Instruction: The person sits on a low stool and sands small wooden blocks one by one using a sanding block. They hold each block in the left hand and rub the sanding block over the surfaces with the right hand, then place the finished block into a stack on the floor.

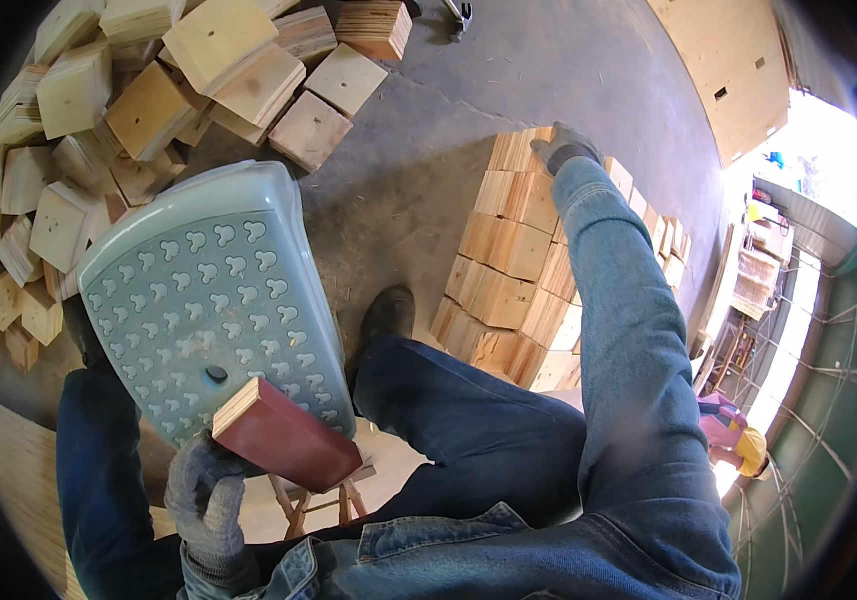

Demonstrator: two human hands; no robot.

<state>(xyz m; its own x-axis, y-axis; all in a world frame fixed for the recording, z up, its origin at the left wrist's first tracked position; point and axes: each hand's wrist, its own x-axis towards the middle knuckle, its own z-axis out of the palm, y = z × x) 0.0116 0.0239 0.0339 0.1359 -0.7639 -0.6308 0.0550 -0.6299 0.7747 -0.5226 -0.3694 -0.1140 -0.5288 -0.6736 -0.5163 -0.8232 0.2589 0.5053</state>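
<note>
Gloved hands at work among cut wooden blocks on a concrete floor (388,190), seen from the head camera.

The left hand (206,490), in a grey knit glove, is raised close to the body with its fingers clenched around the lower corner of a red-faced plywood block (283,433), which tilts up and to the right in front of a pale green perforated plastic stool (213,300). The right arm, in a denim sleeve, stretches fully forward; the gloved right hand (560,146) rests palm down on the far top edge of a neat stack of wooden blocks (508,270), whether the fingers grip a block cannot be told. A loose heap of wooden blocks (128,110) lies beyond the stool. A dark shoe (386,315) stands between stool and stack.
</note>
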